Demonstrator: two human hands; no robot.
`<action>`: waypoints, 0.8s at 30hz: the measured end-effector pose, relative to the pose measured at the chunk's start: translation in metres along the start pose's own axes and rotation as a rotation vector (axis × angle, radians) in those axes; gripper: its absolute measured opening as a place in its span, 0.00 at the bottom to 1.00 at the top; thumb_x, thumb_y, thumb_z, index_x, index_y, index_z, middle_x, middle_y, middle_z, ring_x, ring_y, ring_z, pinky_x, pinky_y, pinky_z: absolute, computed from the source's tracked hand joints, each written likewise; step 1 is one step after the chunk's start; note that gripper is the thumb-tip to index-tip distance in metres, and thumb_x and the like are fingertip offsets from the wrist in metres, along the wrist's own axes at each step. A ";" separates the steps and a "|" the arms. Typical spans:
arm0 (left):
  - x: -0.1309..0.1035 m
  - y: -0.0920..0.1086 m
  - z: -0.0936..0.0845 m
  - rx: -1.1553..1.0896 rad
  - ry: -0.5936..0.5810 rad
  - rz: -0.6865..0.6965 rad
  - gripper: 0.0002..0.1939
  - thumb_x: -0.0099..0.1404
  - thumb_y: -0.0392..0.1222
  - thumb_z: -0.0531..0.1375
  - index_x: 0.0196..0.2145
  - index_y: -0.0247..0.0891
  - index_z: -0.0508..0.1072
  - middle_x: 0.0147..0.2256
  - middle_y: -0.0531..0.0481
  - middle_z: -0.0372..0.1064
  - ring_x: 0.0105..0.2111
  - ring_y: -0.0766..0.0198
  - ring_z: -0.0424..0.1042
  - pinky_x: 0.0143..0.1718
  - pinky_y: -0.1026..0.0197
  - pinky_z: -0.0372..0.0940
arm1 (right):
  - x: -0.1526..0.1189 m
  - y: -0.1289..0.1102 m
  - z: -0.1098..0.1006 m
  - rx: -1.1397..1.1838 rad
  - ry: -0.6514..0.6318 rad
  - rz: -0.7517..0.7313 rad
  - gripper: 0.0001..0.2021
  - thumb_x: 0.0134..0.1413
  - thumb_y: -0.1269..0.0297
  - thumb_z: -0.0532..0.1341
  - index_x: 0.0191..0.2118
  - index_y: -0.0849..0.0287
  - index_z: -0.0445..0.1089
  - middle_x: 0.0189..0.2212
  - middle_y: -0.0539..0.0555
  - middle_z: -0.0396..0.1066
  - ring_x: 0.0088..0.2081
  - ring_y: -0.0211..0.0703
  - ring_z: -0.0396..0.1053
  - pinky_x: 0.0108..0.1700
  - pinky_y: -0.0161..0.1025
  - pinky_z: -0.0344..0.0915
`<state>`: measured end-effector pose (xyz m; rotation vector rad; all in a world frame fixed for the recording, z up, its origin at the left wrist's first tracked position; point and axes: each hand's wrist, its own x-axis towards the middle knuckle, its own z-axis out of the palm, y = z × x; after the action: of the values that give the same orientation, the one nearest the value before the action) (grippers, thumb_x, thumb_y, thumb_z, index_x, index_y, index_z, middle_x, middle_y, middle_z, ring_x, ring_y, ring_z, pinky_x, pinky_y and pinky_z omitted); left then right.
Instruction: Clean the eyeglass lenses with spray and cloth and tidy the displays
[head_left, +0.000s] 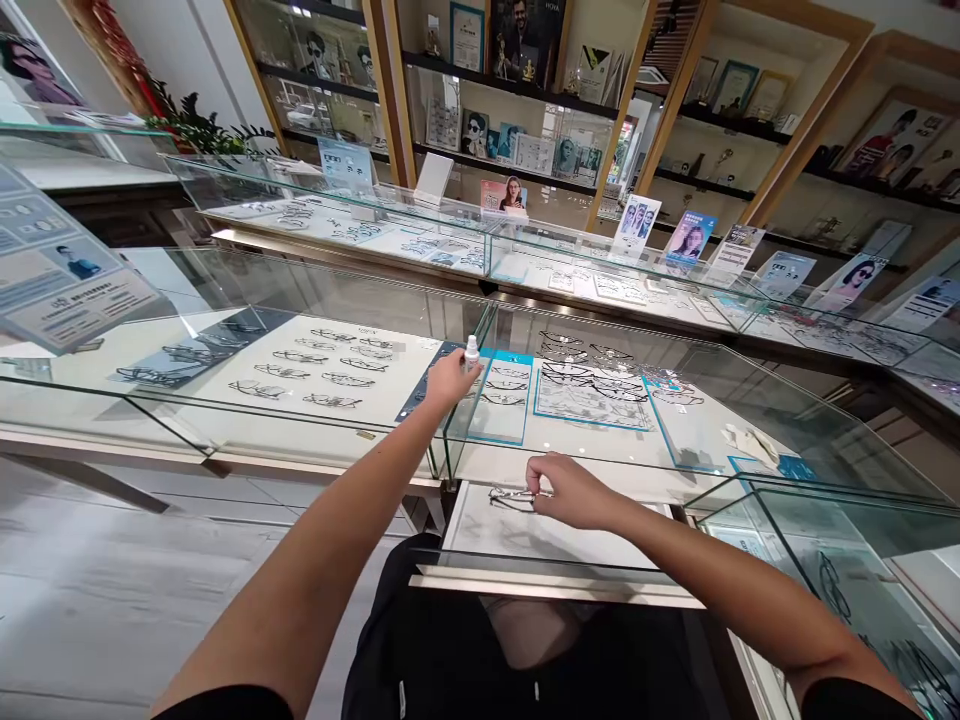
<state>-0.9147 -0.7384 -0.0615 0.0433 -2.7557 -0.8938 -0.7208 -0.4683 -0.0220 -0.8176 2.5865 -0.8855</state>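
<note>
My left hand [448, 380] is closed around a small white spray bottle [472, 352], held upright over the glass display case. Lower and to the right, my right hand [568, 490] pinches a pair of dark-framed eyeglasses [510, 499]. Those glasses are low over the white bottom of a pulled-out drawer [480, 535]; whether they touch it I cannot tell. Part of their frame is hidden behind my right fingers. Several rows of eyeglasses [330, 379] lie under the glass to the left, and more dark frames [592, 380] lie to the right of the bottle.
The glass case edge [450, 440] runs between me and the displayed frames. A leaning poster card [67, 260] stands at the left. Behind, a second glass counter [487, 250] holds more eyewear and small signs. A light cloth [752, 443] lies inside the case at the right.
</note>
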 end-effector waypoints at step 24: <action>-0.050 -0.099 -0.054 0.289 0.181 -0.056 0.18 0.76 0.55 0.48 0.47 0.40 0.70 0.47 0.35 0.74 0.48 0.42 0.72 0.45 0.47 0.65 | 0.247 0.067 -0.069 -0.520 0.322 0.007 0.07 0.56 0.75 0.61 0.36 0.55 0.66 0.41 0.55 0.75 0.47 0.52 0.65 0.47 0.43 0.54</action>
<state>-0.8575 -0.8450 -0.0883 0.2407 -2.6993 -0.4712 -0.9757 -0.5395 -0.0313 -0.8443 3.1658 -0.3553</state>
